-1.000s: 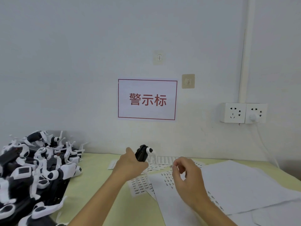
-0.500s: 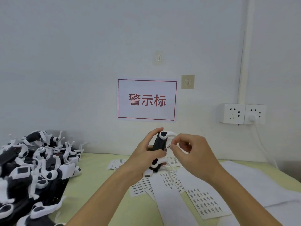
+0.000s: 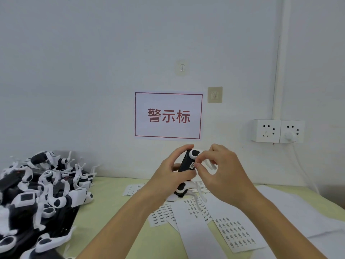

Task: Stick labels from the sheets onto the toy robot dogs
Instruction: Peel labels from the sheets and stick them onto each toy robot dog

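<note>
Nearest, label sheets lie fanned on the counter toward its front right, thin and floppy, best lifted by an edge. Above them, raised clear of the counter, the left hand wraps its curled fingers around a toy robot dog, which looks light, stiff and smooth; the black body seems the safest hold, the thin white legs the weakest. The right hand pinches a small label against that body with fingertips pressed together. Farther left, a pile of dogs crowds the counter's left edge, below a wall sign.
</note>
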Motion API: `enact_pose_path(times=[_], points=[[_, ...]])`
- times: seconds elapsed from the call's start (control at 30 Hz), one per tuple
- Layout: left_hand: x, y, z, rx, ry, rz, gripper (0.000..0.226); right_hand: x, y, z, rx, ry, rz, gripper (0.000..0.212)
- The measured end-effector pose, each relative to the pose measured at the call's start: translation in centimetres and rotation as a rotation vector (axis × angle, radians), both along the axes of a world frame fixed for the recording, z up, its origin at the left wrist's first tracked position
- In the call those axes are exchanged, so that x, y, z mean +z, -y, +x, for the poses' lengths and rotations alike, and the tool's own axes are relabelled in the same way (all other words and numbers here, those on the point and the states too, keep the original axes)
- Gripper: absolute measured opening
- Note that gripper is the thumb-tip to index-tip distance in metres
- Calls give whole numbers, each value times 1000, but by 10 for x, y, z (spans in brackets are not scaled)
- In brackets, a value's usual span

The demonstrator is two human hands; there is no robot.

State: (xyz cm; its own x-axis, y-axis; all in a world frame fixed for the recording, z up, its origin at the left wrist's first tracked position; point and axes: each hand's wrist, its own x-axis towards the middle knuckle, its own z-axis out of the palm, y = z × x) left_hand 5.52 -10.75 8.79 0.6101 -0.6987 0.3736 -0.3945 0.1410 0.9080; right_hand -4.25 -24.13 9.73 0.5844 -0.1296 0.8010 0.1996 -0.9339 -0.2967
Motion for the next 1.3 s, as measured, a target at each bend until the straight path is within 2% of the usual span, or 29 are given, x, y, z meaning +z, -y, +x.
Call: enact_pose_path(times=[0.4,1.3], points=[[2,0,1,-56,-80,-20,51,-3,0,1,-26,6,-40,11],[2,-1,-5,54,0,-25,40,-3,-2,0,-121,41,-96,3]])
